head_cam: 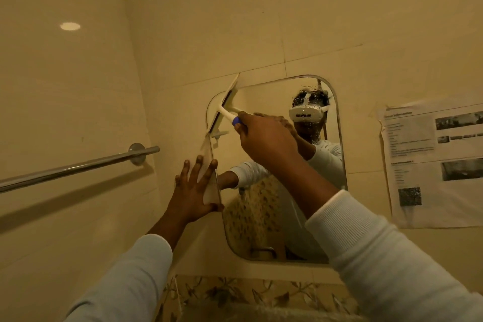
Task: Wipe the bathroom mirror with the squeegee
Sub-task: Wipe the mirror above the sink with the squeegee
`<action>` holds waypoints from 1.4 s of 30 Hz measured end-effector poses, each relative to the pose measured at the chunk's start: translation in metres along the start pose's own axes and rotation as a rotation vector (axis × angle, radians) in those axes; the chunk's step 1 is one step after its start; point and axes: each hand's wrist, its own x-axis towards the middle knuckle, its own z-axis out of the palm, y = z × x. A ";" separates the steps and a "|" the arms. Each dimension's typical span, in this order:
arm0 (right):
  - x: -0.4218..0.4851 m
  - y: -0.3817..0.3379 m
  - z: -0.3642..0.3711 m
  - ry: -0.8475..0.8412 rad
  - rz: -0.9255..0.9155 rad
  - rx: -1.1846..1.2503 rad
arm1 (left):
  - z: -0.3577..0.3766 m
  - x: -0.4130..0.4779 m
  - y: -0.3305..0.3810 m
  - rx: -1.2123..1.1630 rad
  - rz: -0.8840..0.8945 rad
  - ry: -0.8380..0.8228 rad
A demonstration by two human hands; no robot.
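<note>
Squeegee (224,105) above-left of right hand (264,136), apparently gripped.

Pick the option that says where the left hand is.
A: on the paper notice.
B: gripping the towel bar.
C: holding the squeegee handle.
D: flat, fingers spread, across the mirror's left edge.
D: the left hand lies with straight, spread fingers over the left edge of the mirror, while the right hand grips the squeegee near the mirror's top left corner.
</note>
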 end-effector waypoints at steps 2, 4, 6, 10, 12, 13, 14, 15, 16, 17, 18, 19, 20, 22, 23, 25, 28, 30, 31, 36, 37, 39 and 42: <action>-0.002 0.009 -0.006 0.011 0.001 -0.035 | 0.001 0.001 -0.001 0.005 0.005 -0.002; -0.006 0.022 -0.013 -0.015 0.018 -0.032 | 0.001 0.001 -0.002 0.013 0.005 -0.006; -0.013 0.036 -0.022 -0.051 0.050 -0.017 | 0.003 0.001 -0.003 0.030 0.010 0.001; -0.034 0.065 -0.042 -0.006 0.091 -0.077 | 0.004 0.002 -0.005 0.010 0.017 -0.002; -0.045 0.079 -0.049 0.055 0.097 -0.060 | 0.003 0.003 -0.005 0.015 0.015 -0.005; -0.050 0.086 -0.052 0.070 0.112 -0.048 | 0.004 0.003 -0.005 0.017 0.015 -0.005; -0.055 0.093 -0.055 0.073 0.127 -0.041 | 0.004 0.003 -0.005 0.018 0.015 -0.004; -0.061 0.101 -0.058 0.070 0.141 -0.037 | 0.004 0.003 -0.005 0.022 0.015 -0.003; -0.066 0.108 -0.061 0.066 0.155 -0.032 | 0.005 0.003 -0.005 0.028 0.016 0.000; -0.072 0.114 -0.065 0.069 0.172 -0.026 | 0.005 0.003 -0.005 0.031 0.017 0.003; -0.079 0.120 -0.068 0.080 0.191 -0.021 | 0.006 0.003 -0.006 0.030 0.017 0.006; -0.086 0.126 -0.070 0.095 0.210 -0.012 | 0.006 0.003 -0.006 0.025 0.018 0.008; -0.094 0.130 -0.072 0.110 0.230 0.002 | 0.006 0.003 -0.006 0.020 0.021 0.010; -0.113 0.137 -0.071 0.136 0.270 0.033 | 0.007 0.003 -0.007 0.019 0.029 0.015; -0.123 0.139 -0.069 0.143 0.290 0.046 | 0.007 0.003 -0.007 0.019 0.032 0.019; -0.143 0.141 -0.060 0.144 0.345 0.082 | 0.008 0.004 -0.008 0.017 0.034 0.020; -0.179 0.138 -0.041 0.150 0.450 0.194 | 0.008 0.004 -0.008 0.009 0.036 0.015; -0.203 0.134 -0.026 0.154 0.495 0.262 | 0.009 0.004 -0.008 0.001 0.037 0.021; -0.215 0.131 -0.018 0.156 0.516 0.278 | 0.009 0.004 -0.008 -0.003 0.037 0.023; -0.267 0.112 0.023 0.143 0.688 0.343 | 0.010 0.005 -0.009 0.008 0.033 0.016; -0.277 0.109 0.031 0.143 0.725 0.348 | 0.010 0.005 -0.009 0.006 0.034 0.014; -0.295 0.103 0.045 0.146 0.791 0.360 | 0.010 0.004 -0.008 0.008 0.032 0.016; -0.322 0.094 0.062 0.121 0.884 0.393 | 0.009 0.004 -0.007 0.011 0.030 0.019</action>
